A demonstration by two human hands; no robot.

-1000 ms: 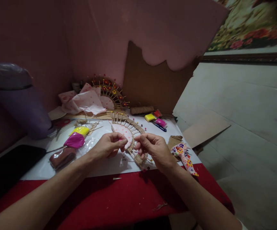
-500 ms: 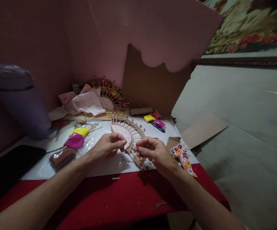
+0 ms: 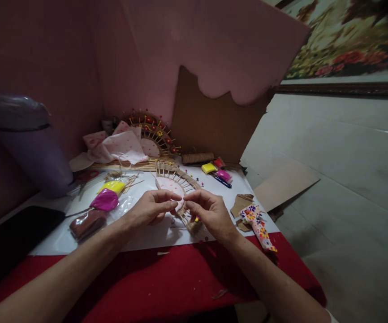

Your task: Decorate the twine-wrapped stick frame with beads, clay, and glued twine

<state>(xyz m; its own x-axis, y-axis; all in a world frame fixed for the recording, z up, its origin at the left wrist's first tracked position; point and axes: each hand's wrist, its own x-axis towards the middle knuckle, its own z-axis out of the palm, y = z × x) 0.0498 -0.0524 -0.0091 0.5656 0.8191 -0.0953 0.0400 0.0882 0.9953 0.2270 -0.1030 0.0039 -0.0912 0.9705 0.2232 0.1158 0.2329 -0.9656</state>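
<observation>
My left hand and my right hand are both pinched, their fingertips meeting or nearly meeting above the work. A tiny bit of magenta modelling clay showed at the fingertips of each hand a moment earlier; now the fingers mostly hide it. Just behind and below them lies a half-round fan with a pink dotted centre, thin stick spokes and a twine-like band, several stick ends tipped with coloured beads. My right hand covers part of its lower end.
Left are clay packets: yellow, magenta and brown. A similar decorated fan stands behind, near a twine roll and small clay packs. A flower-patterned glue gun lies right, a dark flat object left.
My hands have come together: the right moved left and the fingertips of both now meet or nearly meet. The magenta bits have become hidden. The view shifted slightly.
</observation>
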